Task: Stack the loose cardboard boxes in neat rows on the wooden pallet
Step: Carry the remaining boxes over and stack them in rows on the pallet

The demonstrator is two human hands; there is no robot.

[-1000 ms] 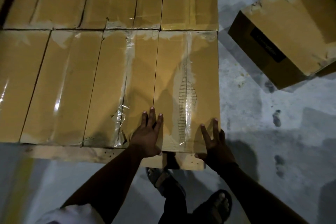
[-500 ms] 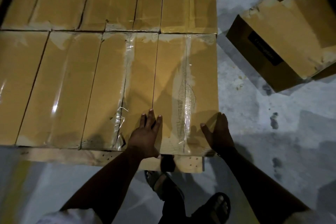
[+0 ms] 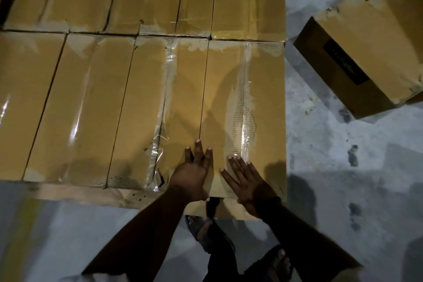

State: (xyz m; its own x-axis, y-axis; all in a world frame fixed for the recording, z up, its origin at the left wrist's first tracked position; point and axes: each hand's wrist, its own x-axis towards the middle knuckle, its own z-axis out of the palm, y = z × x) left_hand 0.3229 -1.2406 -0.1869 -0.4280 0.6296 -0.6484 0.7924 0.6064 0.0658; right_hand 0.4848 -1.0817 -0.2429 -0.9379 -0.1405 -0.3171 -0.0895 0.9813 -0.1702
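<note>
Hands lie flat, left [image 3: 192, 174] on the seam [image 3: 203, 89], right [image 3: 248, 182] atop end box [image 3: 265, 98]

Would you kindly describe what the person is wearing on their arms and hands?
Both the left hand and right hand are bare: no gloves, rings or watch visible. The forearms are uncovered too, with no sleeve reaching them in view.

Warehouse or storeroom, by the look of it. Bare concrete floor [image 3: 343, 178], grey, blotched and scuffed. Taped cardboard boxes [image 3: 146, 103], all alike, packed edge to edge in two rows on a wooden pallet [image 3: 87, 194]. Loose box [image 3: 375, 52] of the same kind lying askew on the floor at upper right, dark label [image 3: 345, 62] on its side. Dim light, hard shadows over cardboard and concrete
</note>
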